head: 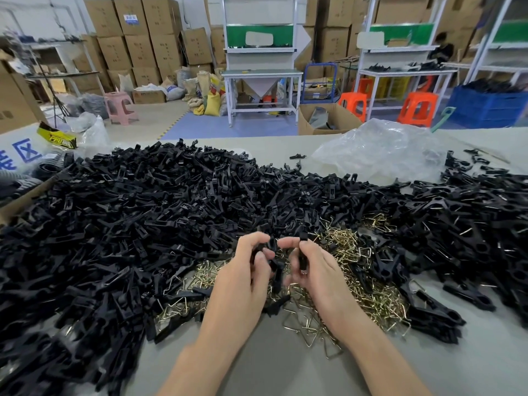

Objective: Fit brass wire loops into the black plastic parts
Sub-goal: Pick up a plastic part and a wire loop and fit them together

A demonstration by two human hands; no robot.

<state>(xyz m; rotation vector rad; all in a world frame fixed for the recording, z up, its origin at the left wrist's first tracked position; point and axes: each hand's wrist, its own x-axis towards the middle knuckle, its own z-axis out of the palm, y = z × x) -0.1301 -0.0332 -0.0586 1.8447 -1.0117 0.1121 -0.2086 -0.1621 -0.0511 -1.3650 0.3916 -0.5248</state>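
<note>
**Both hands hold black parts over the brass loop heap**

Head view: the left hand (245,270) is curled, fingers and thumb wrapped round a black plastic piece, the left-hand part (276,277), whose lower end sticks out below the fingers. The right hand (317,270) is also curled, with forefinger and thumb pinching a second black piece, the right-hand part (303,257), which is held roughly upright. The hands are close together and the fingertips nearly meet. Can't tell if either hand also holds a wire loop; it's too dark and small there.

Both hands are above the near-centre of the grey table (271,367), right over the brass wire loops (360,270). The loops are a loose tangled heap spreading under and right of the hands, with a few strays on bare table near the wrists. The pile of black plastic parts (143,212) covers the left and middle of the table, wraps behind the loops and runs on to the right edge. Some pieces at the near right (445,310) show wire glints.

A crumpled clear plastic bag (380,150) lies at the far right of the table.

Background:
- Stacked cardboard boxes (137,38)
- White workbench (261,72)
- Pink stool (120,105)
- Orange stools (418,108)
- Blue crate (485,105)
- Open carton (328,118) on the floor
</note>
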